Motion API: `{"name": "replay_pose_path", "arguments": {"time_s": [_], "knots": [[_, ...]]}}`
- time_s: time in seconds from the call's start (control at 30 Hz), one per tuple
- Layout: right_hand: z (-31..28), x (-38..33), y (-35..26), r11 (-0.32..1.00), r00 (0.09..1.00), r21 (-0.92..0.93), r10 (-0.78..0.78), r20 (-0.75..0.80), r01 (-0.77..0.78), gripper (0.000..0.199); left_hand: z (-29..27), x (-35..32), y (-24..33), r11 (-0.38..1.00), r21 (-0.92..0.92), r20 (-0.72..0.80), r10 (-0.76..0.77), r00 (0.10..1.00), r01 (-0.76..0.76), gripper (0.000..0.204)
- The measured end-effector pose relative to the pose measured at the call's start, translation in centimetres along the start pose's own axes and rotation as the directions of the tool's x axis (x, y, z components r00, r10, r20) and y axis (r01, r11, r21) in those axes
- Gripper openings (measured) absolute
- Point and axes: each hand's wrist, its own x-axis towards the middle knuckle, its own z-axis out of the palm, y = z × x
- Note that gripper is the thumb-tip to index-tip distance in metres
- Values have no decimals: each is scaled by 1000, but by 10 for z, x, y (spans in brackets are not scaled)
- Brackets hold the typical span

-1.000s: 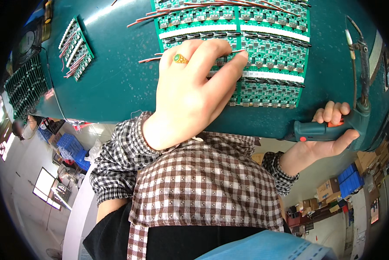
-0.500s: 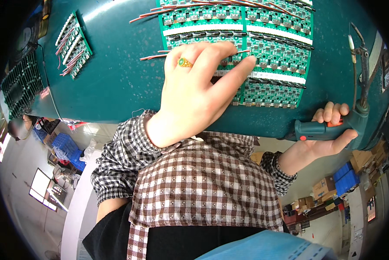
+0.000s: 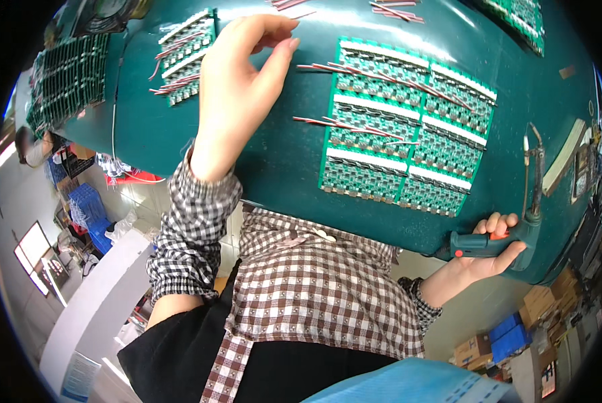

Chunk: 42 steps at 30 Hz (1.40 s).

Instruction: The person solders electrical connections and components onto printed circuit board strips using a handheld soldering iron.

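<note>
My left hand (image 3: 237,84) is raised over the green table, left of the large circuit board panel (image 3: 375,158). Its thumb and index finger are apart, with nothing visible between them. Loose red, white and black wires (image 3: 291,5) lie just beyond those fingertips. Across the panel rest two rows of similar wires (image 3: 355,127), their ends sticking out past its left edge. At the table's right front edge, my right hand (image 3: 479,265) is wrapped round a dark green soldering gun (image 3: 529,232) with a red trigger. The gun's metal tip points away from me, clear of the panel.
A smaller board panel with wires (image 3: 187,60) lies beyond my left wrist. Boards stand in a row (image 3: 69,80) at the far left. Another wire bundle (image 3: 396,10) and a board panel (image 3: 516,20) are at the back. A pale strip (image 3: 564,156) lies at the right.
My left hand has left the panel and moved left and away from me, its fingers now near the loose wires. My right hand keeps hold of the soldering gun. The view has shifted.
</note>
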Motion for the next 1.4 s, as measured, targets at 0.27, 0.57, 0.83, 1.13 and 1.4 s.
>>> {"name": "replay_pose_path", "arguments": {"time_s": [0.27, 0.57, 0.83, 1.13, 1.4], "knots": [[-3, -1, 1, 995, 997, -97, -23, -69, 16, 44, 13, 27, -9, 986, 91, 120, -150, 981, 139, 13], [-4, -3, 2, 997, 999, -75, -25, -35, 22, 42, 22, 28, -18, 986, 37, 140, -164, 976, 160, 15], [-9, -3, 1, 997, 1000, -70, 24, 16, -23, 47, 11, 11, 16, 941, -184, 200, -246, 948, 283, 11], [16, -31, -29, 993, 998, -121, 6, 61, 2, 49, 61, -21, 76, 946, -305, 427, 238, 872, -109, 9], [20, -53, -31, 940, 995, -340, -9, -96, -24, 56, 72, -27, 76, 991, -118, 468, 116, 876, -68, 8]]}}
